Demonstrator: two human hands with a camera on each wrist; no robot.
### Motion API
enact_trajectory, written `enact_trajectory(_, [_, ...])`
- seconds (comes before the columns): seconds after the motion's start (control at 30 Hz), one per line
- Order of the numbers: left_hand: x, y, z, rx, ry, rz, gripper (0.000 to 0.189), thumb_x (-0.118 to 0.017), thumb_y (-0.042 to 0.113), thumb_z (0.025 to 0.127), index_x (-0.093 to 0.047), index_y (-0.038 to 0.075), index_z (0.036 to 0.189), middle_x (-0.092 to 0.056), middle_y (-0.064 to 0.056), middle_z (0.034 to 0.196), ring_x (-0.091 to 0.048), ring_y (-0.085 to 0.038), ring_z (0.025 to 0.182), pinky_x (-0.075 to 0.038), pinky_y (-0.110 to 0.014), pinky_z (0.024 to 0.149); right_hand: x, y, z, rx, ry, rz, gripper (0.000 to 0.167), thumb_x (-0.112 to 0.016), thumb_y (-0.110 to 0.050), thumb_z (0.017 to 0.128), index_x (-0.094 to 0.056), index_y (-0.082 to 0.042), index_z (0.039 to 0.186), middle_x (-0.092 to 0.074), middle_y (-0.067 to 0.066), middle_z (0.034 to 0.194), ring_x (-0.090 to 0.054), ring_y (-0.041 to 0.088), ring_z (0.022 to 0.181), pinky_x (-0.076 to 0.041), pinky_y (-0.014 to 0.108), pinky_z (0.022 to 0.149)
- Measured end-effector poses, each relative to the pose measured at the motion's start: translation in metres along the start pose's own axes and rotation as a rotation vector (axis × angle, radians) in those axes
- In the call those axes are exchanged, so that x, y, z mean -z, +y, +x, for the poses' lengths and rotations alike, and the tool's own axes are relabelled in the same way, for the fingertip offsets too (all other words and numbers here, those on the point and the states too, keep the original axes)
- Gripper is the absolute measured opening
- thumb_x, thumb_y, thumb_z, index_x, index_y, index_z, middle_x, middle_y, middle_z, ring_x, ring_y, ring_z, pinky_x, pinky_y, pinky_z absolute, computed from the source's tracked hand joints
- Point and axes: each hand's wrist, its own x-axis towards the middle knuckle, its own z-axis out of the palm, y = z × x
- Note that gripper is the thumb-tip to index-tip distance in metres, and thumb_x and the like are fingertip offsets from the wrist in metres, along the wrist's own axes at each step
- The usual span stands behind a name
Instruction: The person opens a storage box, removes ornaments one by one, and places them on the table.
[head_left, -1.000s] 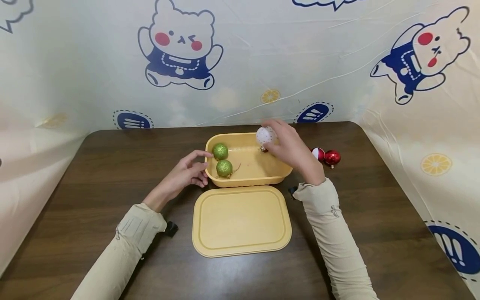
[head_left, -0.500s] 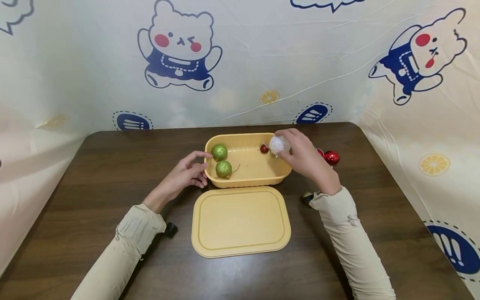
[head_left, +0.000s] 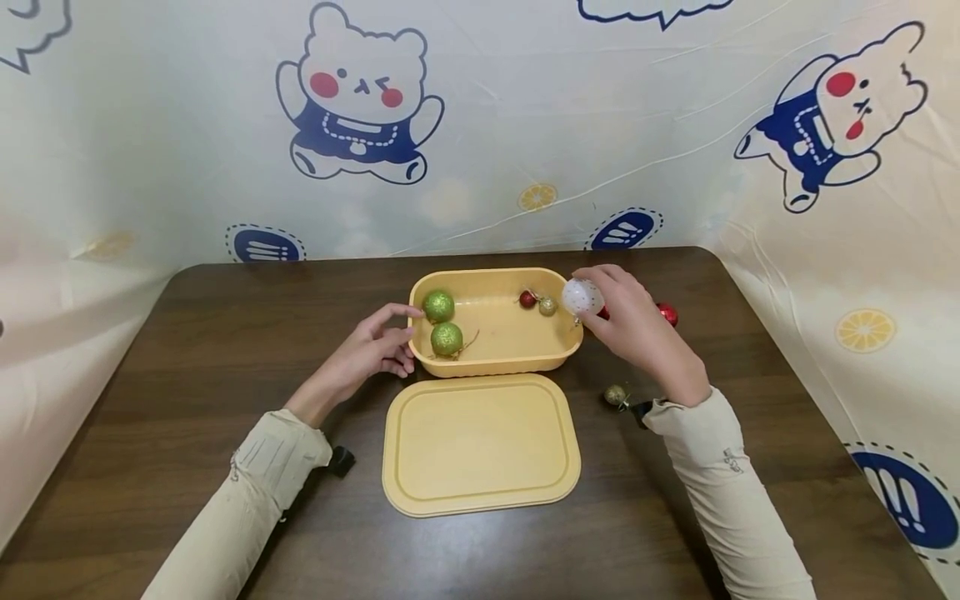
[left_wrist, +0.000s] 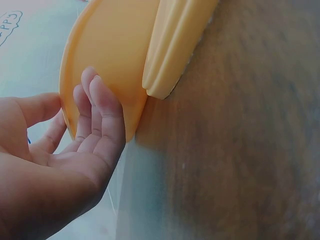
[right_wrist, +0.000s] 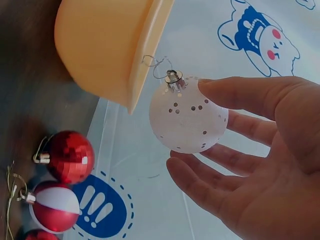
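Observation:
With thumb and fingers, my right hand (head_left: 637, 325) grips a white bauble (right_wrist: 187, 117) dotted with small shiny spots, metal cap and wire loop showing. It is held up at the right end of the yellow box (head_left: 498, 367), overlapping the rim in the head view. My left hand (head_left: 367, 342) touches the box's left end, fingertips at the rim and the others loosely bent by the outer wall (left_wrist: 112, 45). Inside the box are two glittery green baubles (head_left: 447, 339) at the left, plus a small red bauble (head_left: 527, 298) and a small gold bauble (head_left: 548, 307) at the right.
A yellow lid (head_left: 482, 446) lies flat in front of the box. Right of the box are a shiny red bauble (right_wrist: 70, 157), a red-and-white bauble (right_wrist: 54, 206) and part of another red one (right_wrist: 40, 235). A small gold bauble (head_left: 616, 395) lies near my right wrist.
My right hand has carried the white bauble rightward from over the box to its right end, uncovering the small red and gold baubles inside. My left hand stays in place.

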Motion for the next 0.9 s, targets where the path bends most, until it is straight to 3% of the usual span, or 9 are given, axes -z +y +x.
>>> enact_trajectory(0.2, [-0.001, 0.000, 0.000, 0.003, -0.004, -0.004, 0.043, -0.052, 0.026, 0.105, -0.041, 0.012, 0.145, -0.059, -0.019, 0.088, -0.064, -0.024, 0.073, -0.059, -0.039, 0.069, 0.005, 0.009, -0.008, 0.040, 0.023, -0.022, 0.046, -0.072, -0.007, 0.091, -0.056, 0.001, 0.133, -0.053, 0.022, 0.134, -0.050, 0.038, 0.122, -0.042, 0.056, 0.104])
enact_trajectory(0.5, [0.000, -0.001, 0.001, 0.002, -0.007, -0.013, 0.044, -0.052, 0.027, 0.105, -0.040, 0.013, 0.145, -0.059, -0.019, 0.089, -0.064, -0.024, 0.073, -0.059, -0.039, 0.069, 0.016, 0.019, -0.013, 0.028, 0.074, -0.026, 0.043, -0.072, -0.005, 0.090, -0.058, 0.000, 0.130, -0.054, 0.022, 0.132, -0.049, 0.039, 0.121, -0.039, 0.056, 0.103])
enact_trajectory(0.9, [0.001, -0.004, 0.002, -0.001, -0.014, -0.016, 0.048, -0.054, 0.029, 0.104, -0.038, 0.011, 0.146, -0.059, -0.019, 0.088, -0.063, -0.026, 0.074, -0.059, -0.039, 0.069, 0.023, 0.029, -0.016, -0.020, 0.033, -0.006, 0.046, -0.073, -0.005, 0.089, -0.057, 0.001, 0.131, -0.052, 0.022, 0.135, -0.050, 0.038, 0.123, -0.043, 0.057, 0.103])
